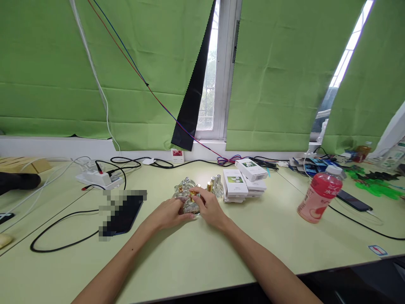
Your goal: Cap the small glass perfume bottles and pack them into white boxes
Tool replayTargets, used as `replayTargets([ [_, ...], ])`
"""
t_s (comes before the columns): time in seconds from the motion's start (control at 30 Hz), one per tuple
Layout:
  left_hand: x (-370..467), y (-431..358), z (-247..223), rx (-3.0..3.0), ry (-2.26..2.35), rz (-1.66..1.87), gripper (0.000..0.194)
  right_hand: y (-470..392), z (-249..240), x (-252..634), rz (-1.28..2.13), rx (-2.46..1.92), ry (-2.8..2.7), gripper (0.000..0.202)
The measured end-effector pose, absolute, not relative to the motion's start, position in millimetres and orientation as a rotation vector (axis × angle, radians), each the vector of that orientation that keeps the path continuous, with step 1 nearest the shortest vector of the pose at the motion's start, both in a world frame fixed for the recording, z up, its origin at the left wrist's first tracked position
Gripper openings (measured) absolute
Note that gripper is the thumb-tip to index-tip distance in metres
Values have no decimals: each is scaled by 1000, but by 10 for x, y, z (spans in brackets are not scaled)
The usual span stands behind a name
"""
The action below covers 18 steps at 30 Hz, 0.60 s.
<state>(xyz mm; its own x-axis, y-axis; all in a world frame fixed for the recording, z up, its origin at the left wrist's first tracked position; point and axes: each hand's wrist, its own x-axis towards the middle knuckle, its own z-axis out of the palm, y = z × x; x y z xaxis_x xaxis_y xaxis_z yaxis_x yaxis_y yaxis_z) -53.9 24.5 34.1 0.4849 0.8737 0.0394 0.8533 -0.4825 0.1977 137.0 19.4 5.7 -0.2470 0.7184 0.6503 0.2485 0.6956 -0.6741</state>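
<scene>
A round clear glass perfume bottle (190, 207) with a gold neck stands on the table between my hands. My left hand (169, 213) is closed around its left side, thumb along the front base. From the right, my right hand (209, 207) has its fingers curled onto the gold top (192, 194); whether that top is a cap or a sprayer I cannot tell. Just behind are more glass bottles (186, 183), partly hidden by my fingers. To the right of these, slim bottles (218, 182) with silver and gold caps stand close together.
Stacked white boxes (234, 185) lie right of the bottles. Further right are a pink drink bottle (321, 194) and a phone (354, 200). At left, a dark tablet-like device (126, 215), a power strip (99, 179) and loose black cables (47, 250) lie on the table.
</scene>
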Motion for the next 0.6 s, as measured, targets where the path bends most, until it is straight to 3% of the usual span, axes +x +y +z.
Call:
replayTargets([
  [0.6, -535, 243, 348, 2570, 1526, 234, 45, 188, 70, 1368, 594, -786, -1827, 30],
])
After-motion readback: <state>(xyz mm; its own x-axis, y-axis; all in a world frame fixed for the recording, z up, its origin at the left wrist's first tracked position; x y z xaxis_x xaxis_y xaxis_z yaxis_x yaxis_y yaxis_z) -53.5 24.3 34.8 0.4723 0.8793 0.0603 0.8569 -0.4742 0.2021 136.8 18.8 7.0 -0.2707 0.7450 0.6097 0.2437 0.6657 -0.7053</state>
